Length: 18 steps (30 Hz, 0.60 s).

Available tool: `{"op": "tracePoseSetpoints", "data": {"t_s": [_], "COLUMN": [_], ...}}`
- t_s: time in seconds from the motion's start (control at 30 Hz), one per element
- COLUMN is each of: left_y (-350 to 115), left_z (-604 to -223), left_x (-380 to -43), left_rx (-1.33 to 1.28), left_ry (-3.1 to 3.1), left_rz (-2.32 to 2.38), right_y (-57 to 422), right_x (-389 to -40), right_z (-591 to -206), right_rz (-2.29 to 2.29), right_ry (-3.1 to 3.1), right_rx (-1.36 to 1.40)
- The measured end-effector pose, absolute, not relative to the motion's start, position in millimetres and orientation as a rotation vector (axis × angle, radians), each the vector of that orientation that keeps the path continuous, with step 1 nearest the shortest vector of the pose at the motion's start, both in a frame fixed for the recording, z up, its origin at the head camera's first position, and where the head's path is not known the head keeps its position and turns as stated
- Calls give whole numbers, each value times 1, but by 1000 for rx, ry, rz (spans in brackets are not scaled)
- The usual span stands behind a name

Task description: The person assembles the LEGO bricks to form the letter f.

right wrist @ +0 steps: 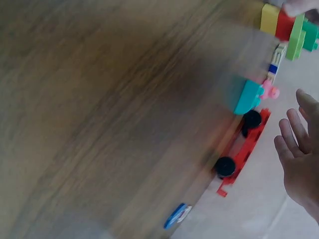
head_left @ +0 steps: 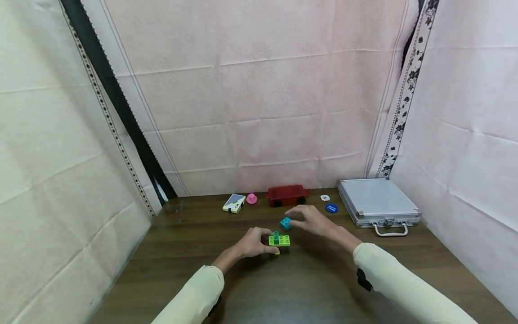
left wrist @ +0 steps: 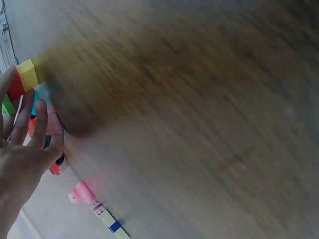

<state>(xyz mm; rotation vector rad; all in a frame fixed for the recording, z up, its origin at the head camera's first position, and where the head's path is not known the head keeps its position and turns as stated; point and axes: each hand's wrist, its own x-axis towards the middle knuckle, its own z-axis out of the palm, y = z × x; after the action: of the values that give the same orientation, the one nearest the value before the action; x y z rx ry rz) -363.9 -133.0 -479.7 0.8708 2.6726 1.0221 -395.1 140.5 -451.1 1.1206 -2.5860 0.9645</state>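
Note:
Near the middle of the wooden table, my left hand (head_left: 252,243) grips a stack of toy building bricks (head_left: 280,241) between thumb and fingers. A yellow brick (left wrist: 29,72) forms its base, with a red brick (left wrist: 16,85) above that. Higher up come a lime-green brick (right wrist: 296,40) and a dark green brick (right wrist: 310,35). Just beyond the stack, a turquoise brick (head_left: 285,223) rests on the table. My right hand (head_left: 312,220) hovers beside it with loosely extended fingers; in the right wrist view a gap shows between them.
Along the back stand a small patterned box (head_left: 234,204), a pink toy duck (head_left: 251,198) and a red toy wagon (head_left: 285,196) with black wheels. A blue disc (head_left: 331,208) and a small white piece (head_left: 325,197) lie left of a silver case (head_left: 378,200). Cloth (head_left: 263,90) hangs behind.

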Motion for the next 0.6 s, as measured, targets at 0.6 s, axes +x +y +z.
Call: {"op": "tracePoseSetpoints", "data": {"t_s": [0.6], "left_y": [-132], "left_z": [-477], "left_x": [-360], "left_rx": [813], "left_ry": [2664], "left_rz": [1027], "right_y": [149], "right_x": [-427], "right_z": [-485], "right_rz": [965], "right_ry": [-2662], "right_rx": [1085]}}
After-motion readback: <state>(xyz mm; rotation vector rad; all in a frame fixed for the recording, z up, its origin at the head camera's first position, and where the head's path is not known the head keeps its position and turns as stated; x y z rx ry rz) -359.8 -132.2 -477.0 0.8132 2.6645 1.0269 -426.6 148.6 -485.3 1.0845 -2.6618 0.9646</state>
